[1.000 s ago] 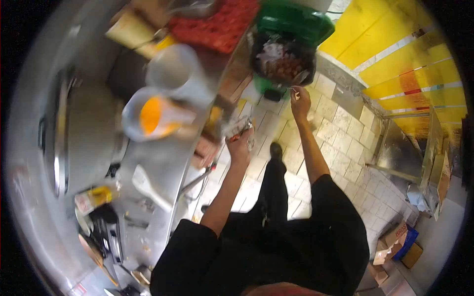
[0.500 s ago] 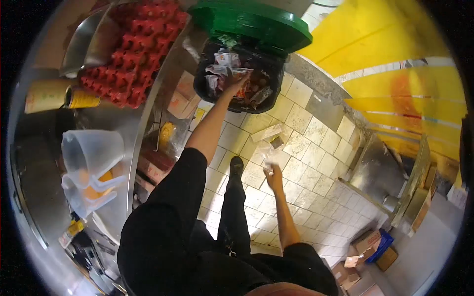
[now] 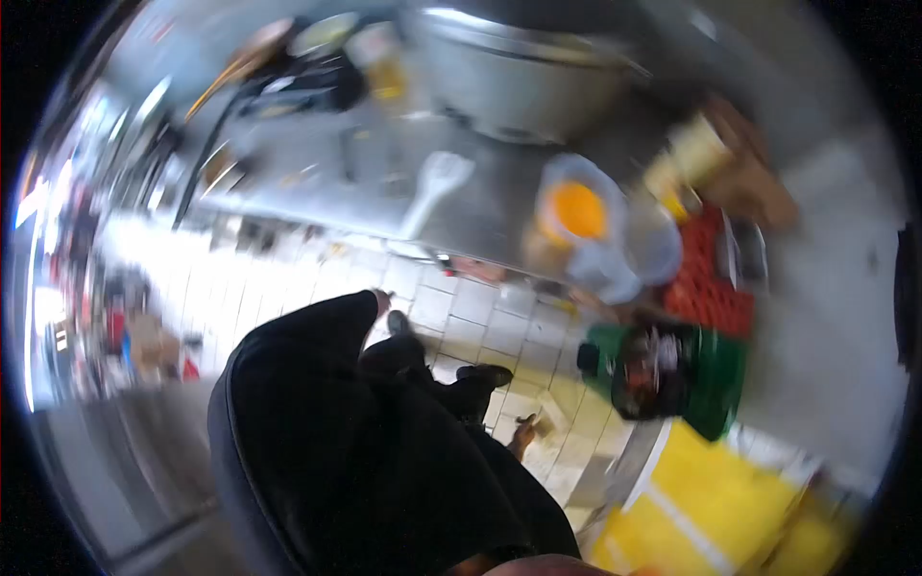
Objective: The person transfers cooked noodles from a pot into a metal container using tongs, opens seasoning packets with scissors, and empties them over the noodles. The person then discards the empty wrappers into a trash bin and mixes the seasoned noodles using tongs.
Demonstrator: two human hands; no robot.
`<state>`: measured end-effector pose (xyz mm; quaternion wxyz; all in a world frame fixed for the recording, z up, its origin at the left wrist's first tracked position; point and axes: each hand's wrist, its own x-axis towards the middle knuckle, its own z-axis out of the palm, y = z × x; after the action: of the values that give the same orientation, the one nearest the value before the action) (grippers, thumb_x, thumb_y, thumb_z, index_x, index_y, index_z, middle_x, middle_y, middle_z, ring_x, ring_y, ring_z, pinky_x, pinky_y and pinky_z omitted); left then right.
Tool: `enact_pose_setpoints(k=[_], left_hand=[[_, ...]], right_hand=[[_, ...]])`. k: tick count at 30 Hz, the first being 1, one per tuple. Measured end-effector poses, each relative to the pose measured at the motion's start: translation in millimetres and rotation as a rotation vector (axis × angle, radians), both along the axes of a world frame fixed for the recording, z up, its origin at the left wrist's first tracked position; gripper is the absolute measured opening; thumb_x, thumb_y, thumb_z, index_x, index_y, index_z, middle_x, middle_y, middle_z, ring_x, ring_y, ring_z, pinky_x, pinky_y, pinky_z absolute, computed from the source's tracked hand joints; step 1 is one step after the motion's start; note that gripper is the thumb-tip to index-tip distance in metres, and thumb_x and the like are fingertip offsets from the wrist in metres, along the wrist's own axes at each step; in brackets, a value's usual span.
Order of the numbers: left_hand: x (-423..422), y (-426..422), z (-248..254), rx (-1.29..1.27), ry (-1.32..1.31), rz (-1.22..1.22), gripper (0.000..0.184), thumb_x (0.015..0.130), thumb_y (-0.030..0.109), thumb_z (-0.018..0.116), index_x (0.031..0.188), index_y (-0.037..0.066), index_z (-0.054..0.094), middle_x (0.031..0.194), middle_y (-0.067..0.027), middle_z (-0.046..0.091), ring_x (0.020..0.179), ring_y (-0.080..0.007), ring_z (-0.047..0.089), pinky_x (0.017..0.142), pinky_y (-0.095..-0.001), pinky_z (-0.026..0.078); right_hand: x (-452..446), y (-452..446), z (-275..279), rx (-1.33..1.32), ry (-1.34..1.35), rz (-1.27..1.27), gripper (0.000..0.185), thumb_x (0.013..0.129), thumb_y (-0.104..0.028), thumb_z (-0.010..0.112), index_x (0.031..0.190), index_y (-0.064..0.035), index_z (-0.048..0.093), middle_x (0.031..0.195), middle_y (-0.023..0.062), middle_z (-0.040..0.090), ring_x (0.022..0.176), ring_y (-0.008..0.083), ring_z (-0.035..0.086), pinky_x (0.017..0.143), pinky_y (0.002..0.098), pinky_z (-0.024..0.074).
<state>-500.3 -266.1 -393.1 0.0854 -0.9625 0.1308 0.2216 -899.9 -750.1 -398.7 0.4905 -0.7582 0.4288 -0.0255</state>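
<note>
The whole view is smeared by motion. My left hand [image 3: 383, 302] shows only as a small patch past the end of the black sleeve; its fingers are hidden. Low over the tiled floor, my right hand [image 3: 521, 437] is blurred, and I cannot tell whether anything is in it. A pale flat piece [image 3: 550, 415] appears right beside its fingers, seemingly on the floor. Further right stands the black bin [image 3: 629, 370] with its green lid [image 3: 720, 384] swung open and rubbish inside.
A steel counter [image 3: 499, 206] runs along the far side. On it are a large pot [image 3: 519, 82], a white spatula [image 3: 437, 187], a plastic jug [image 3: 576, 178] with orange contents, and red egg trays [image 3: 706, 278]. Yellow sheeting [image 3: 711, 490] lies at lower right.
My view has swung left, so the bin now sits at the right and the counter ahead. My left hand has come out of the bin and away from it.
</note>
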Motion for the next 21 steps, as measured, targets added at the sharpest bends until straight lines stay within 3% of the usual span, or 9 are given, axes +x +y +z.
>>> enact_pose_setpoints(k=[2,4,7,9,11,13,14,15,21], left_hand=[[-13.5,102.0,43.0,-0.326,-0.074,0.479,0.040,0.093,0.042,0.061,0.073,0.009,0.071,0.071,-0.0095,0.070,0.065,-0.0291,0.066,0.066,-0.0428,0.052],[-20.6,180.9,102.9,-0.491,-0.218,0.697,0.045,0.093,0.046,0.059,0.071,0.009,0.071,0.071,-0.0119,0.070,0.065,-0.0301,0.066,0.067,-0.0429,0.051],[-31.5,282.1,118.5,-0.842,-0.214,1.362,0.031,0.093,0.038,0.065,0.086,0.009,0.076,0.087,-0.0177,0.072,0.087,-0.0251,0.068,0.076,-0.0366,0.053],[-48.3,292.4,141.7,-1.027,-0.667,1.392,0.028,0.094,0.036,0.066,0.094,0.009,0.073,0.095,-0.0132,0.073,0.088,-0.0241,0.067,0.074,-0.0381,0.052],[-53.6,344.6,153.8,-1.297,-0.555,1.591,0.032,0.093,0.032,0.069,0.115,0.009,0.063,0.112,-0.0101,0.068,0.089,-0.0247,0.067,0.075,-0.0370,0.051],[-55.9,369.8,168.8,-1.556,-0.345,1.738,0.047,0.091,0.035,0.072,0.126,0.008,0.056,0.125,-0.0121,0.061,0.100,-0.0245,0.064,0.082,-0.0370,0.050],[-55.1,375.1,172.8,-1.584,-0.404,1.773,0.040,0.095,0.033,0.068,0.126,0.010,0.055,0.123,-0.0104,0.064,0.098,-0.0221,0.067,0.078,-0.0351,0.051],[-50.0,375.8,180.1,-1.580,-0.476,1.737,0.039,0.096,0.035,0.067,0.124,0.010,0.056,0.120,-0.0098,0.065,0.098,-0.0214,0.067,0.078,-0.0349,0.051],[33.7,427.0,245.6,-1.645,-0.525,1.580,0.048,0.097,0.042,0.063,0.126,0.004,0.056,0.121,-0.0129,0.066,0.107,-0.0242,0.065,0.086,-0.0371,0.051]], right_hand=[[67.4,-33.2,-15.9,-0.228,-0.084,0.235,0.019,0.090,-0.027,0.072,0.094,-0.0082,0.076,0.081,0.0096,0.074,0.086,0.0232,0.069,0.073,0.0389,0.0542],[166.1,-32.4,84.3,0.034,-0.084,0.556,0.052,0.099,-0.046,0.056,0.084,-0.0010,0.076,0.064,0.0106,0.069,0.069,0.0245,0.066,0.082,0.0383,0.0493],[305.0,63.7,187.1,0.298,-0.019,0.570,0.034,0.098,-0.028,0.063,0.087,0.0026,0.073,0.086,0.0097,0.071,0.089,0.0165,0.066,0.081,0.0287,0.0496],[369.3,143.8,238.5,0.213,-0.296,0.858,0.018,0.092,-0.015,0.071,0.093,0.0023,0.071,0.100,0.0110,0.069,0.100,0.0166,0.064,0.085,0.0301,0.0499],[444.6,244.2,251.4,-0.132,-0.560,1.185,0.016,0.093,-0.014,0.070,0.099,0.0008,0.069,0.099,0.0104,0.068,0.092,0.0175,0.066,0.078,0.0313,0.0522],[511.0,308.1,229.9,0.147,-0.119,1.118,0.020,0.098,-0.018,0.064,0.104,0.0007,0.067,0.094,0.0146,0.067,0.066,0.0186,0.066,0.065,0.0358,0.0536],[524.6,359.6,290.5,0.295,-0.367,1.088,0.025,0.098,-0.014,0.061,0.119,-0.0005,0.061,0.104,0.0168,0.064,0.082,0.0229,0.067,0.076,0.0382,0.0534],[548.0,388.0,270.0,-0.167,-0.737,1.122,0.030,0.094,-0.012,0.063,0.123,-0.0057,0.059,0.105,0.0133,0.062,0.095,0.0269,0.061,0.086,0.0375,0.0487],[661.2,475.5,258.1,-0.659,-0.414,0.756,0.065,0.081,-0.031,0.078,0.133,-0.0027,0.050,0.125,0.0205,0.059,0.115,0.0393,0.056,0.101,0.0463,0.0433]])
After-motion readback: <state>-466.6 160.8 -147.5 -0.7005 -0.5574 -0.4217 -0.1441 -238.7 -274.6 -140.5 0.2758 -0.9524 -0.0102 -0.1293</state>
